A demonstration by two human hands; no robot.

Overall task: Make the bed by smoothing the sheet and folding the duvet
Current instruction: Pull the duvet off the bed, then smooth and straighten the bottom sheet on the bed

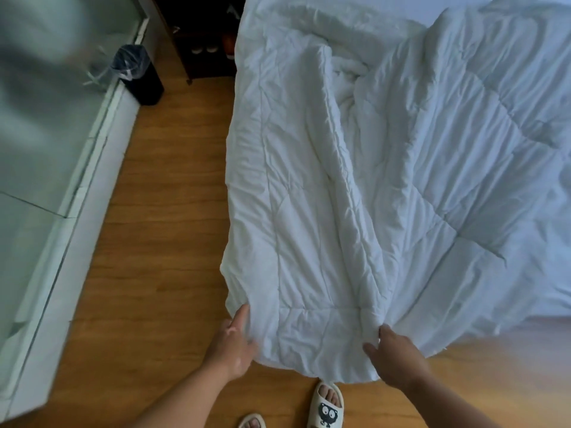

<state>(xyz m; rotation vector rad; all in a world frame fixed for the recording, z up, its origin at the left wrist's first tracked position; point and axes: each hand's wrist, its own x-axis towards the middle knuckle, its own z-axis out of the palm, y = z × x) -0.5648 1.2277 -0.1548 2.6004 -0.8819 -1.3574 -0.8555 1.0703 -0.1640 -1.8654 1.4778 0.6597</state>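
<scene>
Early going, I judge: left hand (234, 344) and right hand (392, 356) each pinch the crumpled duvet (309, 211) overhanging the bed's (463, 9) near edge, with folding and smoothing still to do.

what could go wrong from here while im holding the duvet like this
The duvet edge hangs low beside the slippers, so it may drag on the floor or get stepped on. The left hand and right hand grip only a narrow stretch, so the bunched middle may fold unevenly.
</scene>
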